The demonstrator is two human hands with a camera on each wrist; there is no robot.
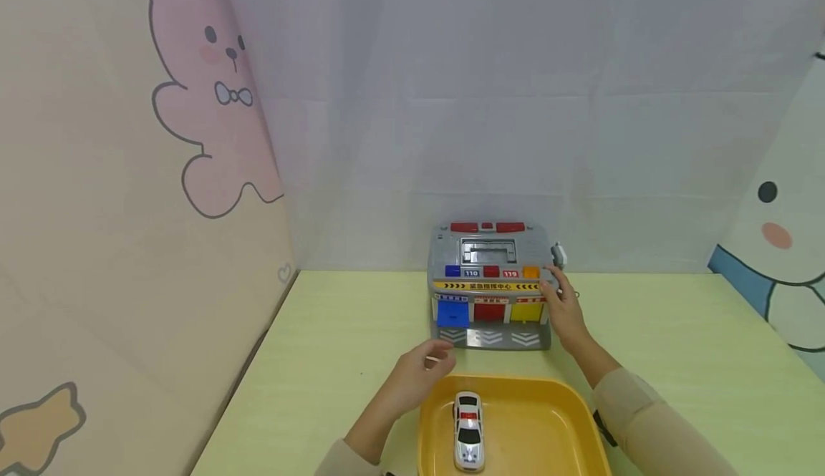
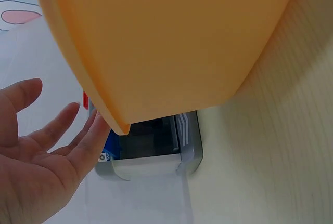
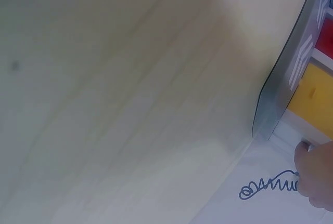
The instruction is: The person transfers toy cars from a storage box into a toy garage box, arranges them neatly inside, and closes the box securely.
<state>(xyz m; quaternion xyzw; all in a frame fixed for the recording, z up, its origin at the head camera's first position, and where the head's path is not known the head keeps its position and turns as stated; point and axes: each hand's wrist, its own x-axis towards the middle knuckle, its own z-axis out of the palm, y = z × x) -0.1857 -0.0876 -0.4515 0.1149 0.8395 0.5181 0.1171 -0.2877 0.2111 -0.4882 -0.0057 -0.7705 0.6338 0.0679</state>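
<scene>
A grey toy garage (image 1: 490,275) stands against the back wall, with blue, red and yellow doors in a row. Its blue door (image 1: 453,313) is swung outward, and a dark bay (image 2: 148,138) shows in the left wrist view. My right hand (image 1: 567,316) grips the garage's right front corner, thumb on the front and fingers along the side. Just in front of the garage, my left hand (image 1: 415,376) hovers near the tray's far left corner, fingers loosely bent around nothing. A white toy police car (image 1: 468,431) with a red light bar lies in the yellow tray (image 1: 583,426).
A small white and grey piece (image 1: 559,255) sticks out from the garage's right side, and a dark coiled cord (image 3: 270,185) hangs there. The pale table (image 1: 348,333) meets a cloth back wall (image 1: 361,139). On the left stands a printed cartoon panel (image 1: 129,261).
</scene>
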